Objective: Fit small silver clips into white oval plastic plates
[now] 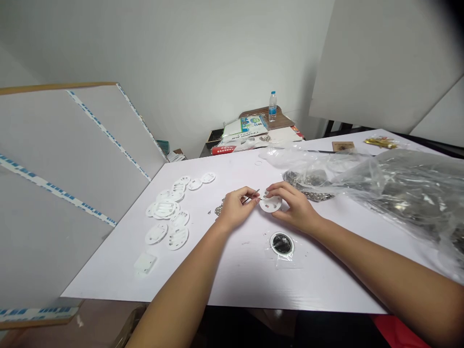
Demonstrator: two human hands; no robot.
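Note:
My right hand (293, 208) is closed around a round white plastic disc (272, 205), its fingers on the rim and upper face. Small metal-looking parts show on that disc. Pinched in my left hand (236, 209) is a thin dark stick-like tool (253, 195), whose exact kind I cannot make out. The left fingertips are right at the disc's left edge. Partly hidden behind my left hand lies a small heap of shiny metal pieces (219, 210). Nearer to me, a round black-centred part with a white ring (282, 244) rests on a clear plastic sleeve.
Several white discs (166, 209) lie spread and overlapping at left, with a square white piece (145, 262) in front. Clear plastic bags (398, 188) of metal parts cover the right side. A white panel (72, 193) borders the left. A water bottle (272, 106) stands behind.

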